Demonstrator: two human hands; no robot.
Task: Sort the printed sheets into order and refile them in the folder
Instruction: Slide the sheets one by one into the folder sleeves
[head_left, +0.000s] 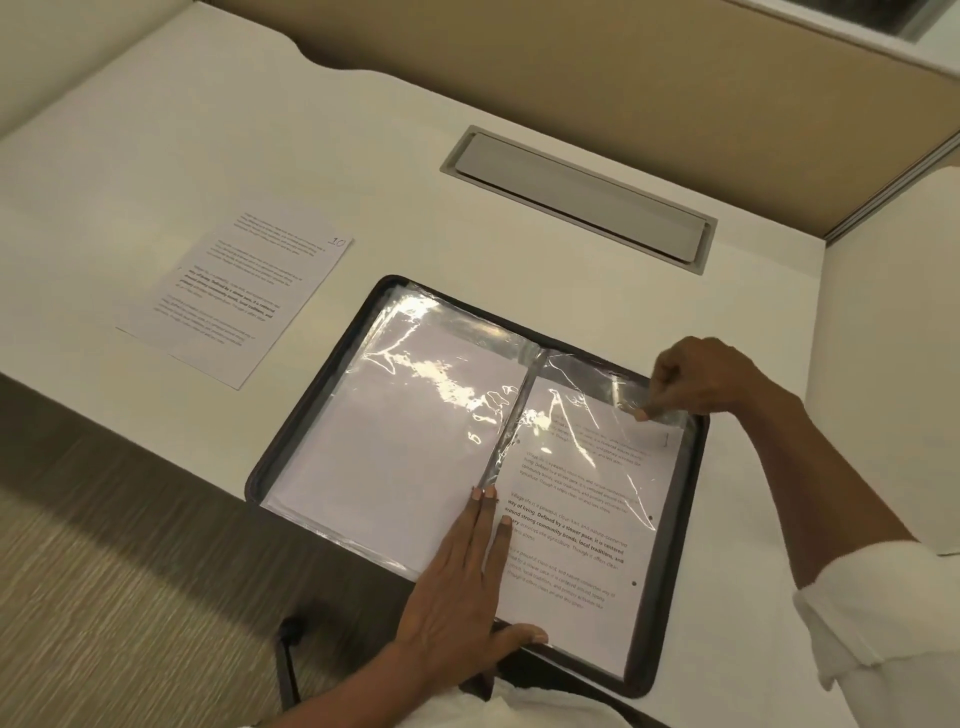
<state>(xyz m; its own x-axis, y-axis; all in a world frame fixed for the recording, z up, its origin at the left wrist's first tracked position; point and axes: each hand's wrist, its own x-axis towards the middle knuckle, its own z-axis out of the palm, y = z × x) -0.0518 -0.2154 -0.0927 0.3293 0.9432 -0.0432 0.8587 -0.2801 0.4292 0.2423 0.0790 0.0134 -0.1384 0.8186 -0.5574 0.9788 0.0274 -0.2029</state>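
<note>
zip folder open on worktop, near edge | R fingers pinch top of rt plastic sleeve, printed sheet in it | L fingers straight, flat by spine | sheet "10" loose, left of folder

Loose sheet on desk, left of open folder.

The folder lies open on the white surface, the left hand pressed flat by its spine and the right hand pinching the top edge of a clear sleeve over a printed sheet — a loose sheet marked 10 lies apart on the left.
</note>
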